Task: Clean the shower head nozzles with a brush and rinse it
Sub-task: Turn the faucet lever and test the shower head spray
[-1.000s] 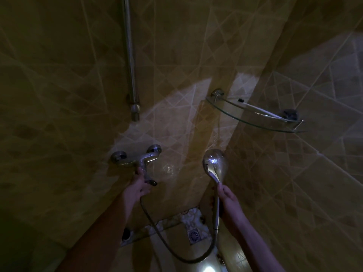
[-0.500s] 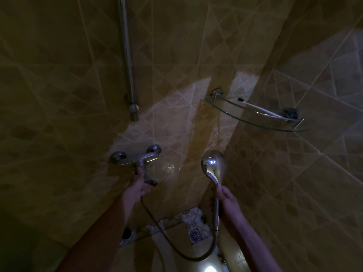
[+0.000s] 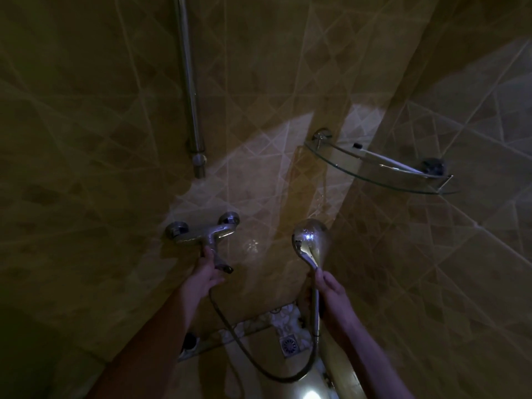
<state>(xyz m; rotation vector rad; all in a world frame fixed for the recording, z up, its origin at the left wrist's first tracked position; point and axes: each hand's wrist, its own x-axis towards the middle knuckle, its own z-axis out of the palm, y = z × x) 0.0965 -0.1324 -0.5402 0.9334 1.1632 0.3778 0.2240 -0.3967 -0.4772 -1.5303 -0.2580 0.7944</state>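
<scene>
In a dim tiled shower corner, my right hand (image 3: 331,286) grips the handle of the chrome shower head (image 3: 309,236), held upright with its face turned to the corner; a thin spray of water shows above it. My left hand (image 3: 205,273) holds the lever of the chrome wall mixer tap (image 3: 205,230). A hose (image 3: 259,367) loops from the tap down and up to the handle. A toothbrush-like brush (image 3: 385,159) with a white handle lies on the glass corner shelf (image 3: 359,175).
A vertical chrome rail (image 3: 190,90) runs up the left wall above the tap. A dark round object (image 3: 434,165) sits at the shelf's right end. Below, a square floor drain (image 3: 289,344) lies on the patterned floor, with a bright light spot near the bottom edge.
The shower head has tilted slightly left and my right hand has shifted a little with it. My left hand stays on the tap lever.
</scene>
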